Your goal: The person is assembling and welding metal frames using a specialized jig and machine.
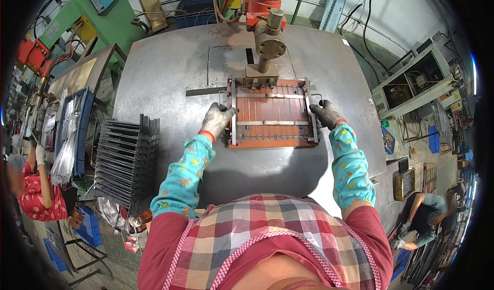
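A wire rack (275,110) of parallel metal rods lies in a reddish-brown jig plate (272,144) on the metal table. My left hand (218,118), in a grey work glove, is closed at the rack's left side, beside a bent rod. At the right side my right hand (326,114), in a darker glove, is closed around the rack's edge by another bent rod. Its fingertips are partly hidden. A brass-coloured welding head (262,74) stands over the rack's far edge, between and beyond my hands. Whether it touches the rods cannot be seen.
A tall stack of dark wire racks (121,159) stands at the table's left. Beyond it, a blue bin (82,130) holds thin metal rods. The metal tabletop (159,74) has slots around the jig. Co-workers are at far left (38,187) and far right (424,215).
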Demonstrator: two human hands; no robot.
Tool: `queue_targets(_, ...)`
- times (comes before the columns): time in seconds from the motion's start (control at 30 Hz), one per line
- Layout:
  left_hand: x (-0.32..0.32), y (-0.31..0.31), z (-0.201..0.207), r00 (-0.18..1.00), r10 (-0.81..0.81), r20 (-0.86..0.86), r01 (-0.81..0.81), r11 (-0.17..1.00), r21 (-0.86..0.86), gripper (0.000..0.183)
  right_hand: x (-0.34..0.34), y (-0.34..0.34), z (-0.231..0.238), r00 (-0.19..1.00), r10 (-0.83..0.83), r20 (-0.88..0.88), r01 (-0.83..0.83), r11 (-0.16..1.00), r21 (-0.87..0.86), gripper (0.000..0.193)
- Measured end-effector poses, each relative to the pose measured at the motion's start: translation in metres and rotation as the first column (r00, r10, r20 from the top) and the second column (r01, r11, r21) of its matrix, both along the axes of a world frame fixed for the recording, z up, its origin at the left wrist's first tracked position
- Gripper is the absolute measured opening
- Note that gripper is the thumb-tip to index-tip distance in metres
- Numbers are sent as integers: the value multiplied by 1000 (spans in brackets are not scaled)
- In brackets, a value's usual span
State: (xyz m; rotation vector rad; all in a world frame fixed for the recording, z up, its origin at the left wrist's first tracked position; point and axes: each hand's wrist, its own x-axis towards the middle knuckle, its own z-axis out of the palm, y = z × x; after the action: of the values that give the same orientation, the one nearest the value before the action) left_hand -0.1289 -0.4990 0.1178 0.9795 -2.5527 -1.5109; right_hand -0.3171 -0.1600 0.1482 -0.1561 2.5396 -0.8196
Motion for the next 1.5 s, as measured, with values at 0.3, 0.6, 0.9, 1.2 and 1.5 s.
queue_targets(0.3,19,-5,21,995,86,46,-89,995,49,53,-14,-18,-20,998,55,-24,-54,998,37,77)
queue_targets(0.6,17,-11,11,997,78,26,-81,991,102,47,-30,-20,-43,979,128,-157,-124,992,34,67)
queue_targets(0.9,-4,27,7,994,109,-1,-108,984,141,56,-25,5,-10,998,-49,-28,47,996,-74,66)
queue_targets(1.2,-5,23,-1,993,117,-30,-113,988,108,54,-27,6,-11,1000,-25,2,25,995,-100,69)
queue_targets(1.5,-4,24,-1,991,130,-41,-121,977,175,54,-24,4,-9,999,-32,-35,30,998,-57,67)
